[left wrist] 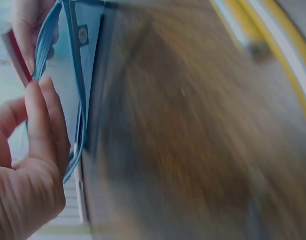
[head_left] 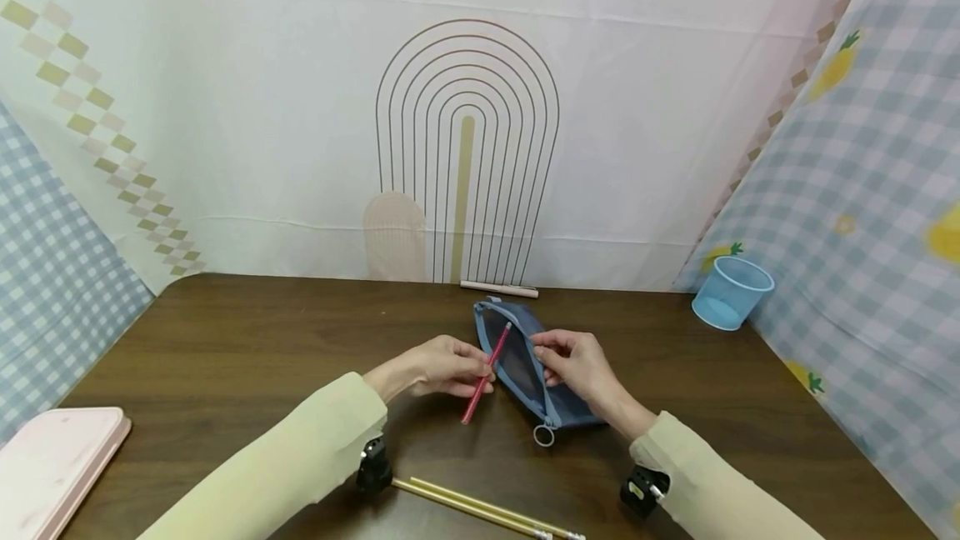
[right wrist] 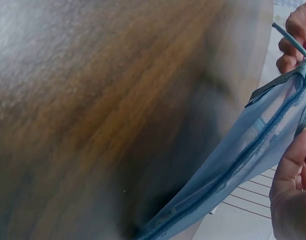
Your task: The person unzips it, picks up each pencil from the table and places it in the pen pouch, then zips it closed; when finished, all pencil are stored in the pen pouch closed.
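Note:
My left hand [head_left: 452, 367] pinches a red pencil [head_left: 486, 375] over the left edge of a blue mesh zipper pouch [head_left: 576, 403]. The pencil slants, its upper end overlapping the pouch's mouth in the head view. The pouch gapes open, with a ring pull [head_left: 543, 436] at its near end. On the far side of the mouth, my right hand [head_left: 581, 363] grips the zipper edge between thumb and fingers. In the right wrist view the pouch [right wrist: 233, 165] hangs from that hand [right wrist: 293, 185], and the left wrist view has the red pencil [left wrist: 16, 57] at the left fingertips.
Two gold pencils [head_left: 480, 508] lie near the front of the brown table [head_left: 285, 332]. A pale pen [head_left: 498, 289] lies at the back edge, behind the pouch. A blue mesh cup [head_left: 732, 293] stands at the back right. At the left edge is a pink flat case [head_left: 63, 465].

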The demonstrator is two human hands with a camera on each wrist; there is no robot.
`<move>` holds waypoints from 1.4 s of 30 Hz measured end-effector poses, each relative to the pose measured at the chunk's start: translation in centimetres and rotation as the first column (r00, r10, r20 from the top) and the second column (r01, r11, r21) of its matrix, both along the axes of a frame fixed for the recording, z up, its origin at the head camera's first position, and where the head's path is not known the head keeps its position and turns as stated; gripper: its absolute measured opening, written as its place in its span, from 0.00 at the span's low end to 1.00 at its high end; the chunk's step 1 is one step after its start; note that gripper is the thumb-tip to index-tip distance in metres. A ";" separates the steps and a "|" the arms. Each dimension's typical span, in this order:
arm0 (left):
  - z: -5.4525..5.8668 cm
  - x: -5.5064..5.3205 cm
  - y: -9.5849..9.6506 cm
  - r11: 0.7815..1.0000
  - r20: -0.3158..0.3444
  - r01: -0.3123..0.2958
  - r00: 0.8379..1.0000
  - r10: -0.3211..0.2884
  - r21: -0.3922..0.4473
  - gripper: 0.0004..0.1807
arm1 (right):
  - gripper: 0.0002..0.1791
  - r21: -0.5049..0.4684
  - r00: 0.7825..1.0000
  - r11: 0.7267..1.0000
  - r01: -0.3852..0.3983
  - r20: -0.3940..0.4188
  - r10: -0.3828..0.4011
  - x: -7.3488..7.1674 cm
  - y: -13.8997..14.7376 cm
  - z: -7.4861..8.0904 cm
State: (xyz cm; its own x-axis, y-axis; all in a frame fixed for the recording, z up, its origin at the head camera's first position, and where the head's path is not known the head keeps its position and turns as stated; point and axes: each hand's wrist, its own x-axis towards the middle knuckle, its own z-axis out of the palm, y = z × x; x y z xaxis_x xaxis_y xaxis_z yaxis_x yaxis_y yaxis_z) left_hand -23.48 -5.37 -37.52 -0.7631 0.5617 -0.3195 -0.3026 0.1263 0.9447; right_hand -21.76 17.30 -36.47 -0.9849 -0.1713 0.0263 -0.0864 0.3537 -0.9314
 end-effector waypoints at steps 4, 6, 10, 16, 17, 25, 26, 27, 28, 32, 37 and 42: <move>-0.3 -0.4 1.5 0.991 0.071 -0.118 0.991 0.113 0.069 0.17 | 0.15 0.008 1.000 1.000 -0.007 -0.011 0.007 0.0 -0.1 0.0; -0.4 -0.5 2.1 0.980 0.099 -0.177 0.981 0.168 0.095 0.19 | 0.15 0.011 1.000 1.000 -0.007 -0.009 0.007 0.0 -0.2 0.1; -0.5 -0.6 3.0 0.958 0.116 -0.265 0.961 0.252 0.113 0.23 | 0.14 0.012 1.000 1.000 -0.010 -0.001 0.010 0.0 -0.3 0.1; -0.9 -0.4 4.5 0.936 0.099 -0.330 0.942 0.319 0.122 0.21 | 0.14 0.013 1.000 1.000 -0.014 -0.002 0.014 0.2 -0.4 0.2; -0.9 -0.4 4.7 0.932 0.100 -0.340 0.939 0.329 0.124 0.20 | 0.14 0.015 1.000 1.000 -0.014 -0.001 0.014 0.2 -0.5 0.1; -0.6 0.3 5.4 0.931 0.067 -0.338 0.941 0.332 0.135 0.24 | 0.14 0.014 1.000 1.000 -0.021 -0.014 0.021 0.4 -0.3 0.0; -0.6 0.4 5.3 0.936 0.063 -0.324 0.946 0.318 0.137 0.25 | 0.14 0.012 1.000 1.000 -0.018 -0.015 0.018 0.4 -0.3 0.0; -0.6 0.5 5.1 0.941 0.063 -0.307 0.952 0.301 0.141 0.25 | 0.14 0.010 1.000 1.000 -0.018 -0.017 0.018 0.3 -0.2 0.0; -0.5 0.6 4.9 0.948 0.063 -0.284 0.959 0.278 0.144 0.25 | 0.14 0.007 1.000 1.000 -0.015 -0.017 0.015 0.3 -0.2 0.0; -0.2 1.4 3.5 0.988 0.037 -0.080 0.996 0.075 0.129 0.21 | 0.15 0.004 1.000 1.000 -0.004 -0.026 0.004 0.2 0.0 -0.1; 0.1 2.9 1.3 0.965 0.001 0.261 0.965 -0.262 0.019 0.16 | 0.15 -0.015 1.000 1.000 0.003 -0.021 -0.004 0.0 0.2 0.0; -0.4 4.6 -0.4 0.909 -0.016 0.404 0.913 -0.407 -0.104 0.12 | 0.15 -0.016 1.000 1.000 0.001 -0.017 -0.002 0.0 0.4 -0.1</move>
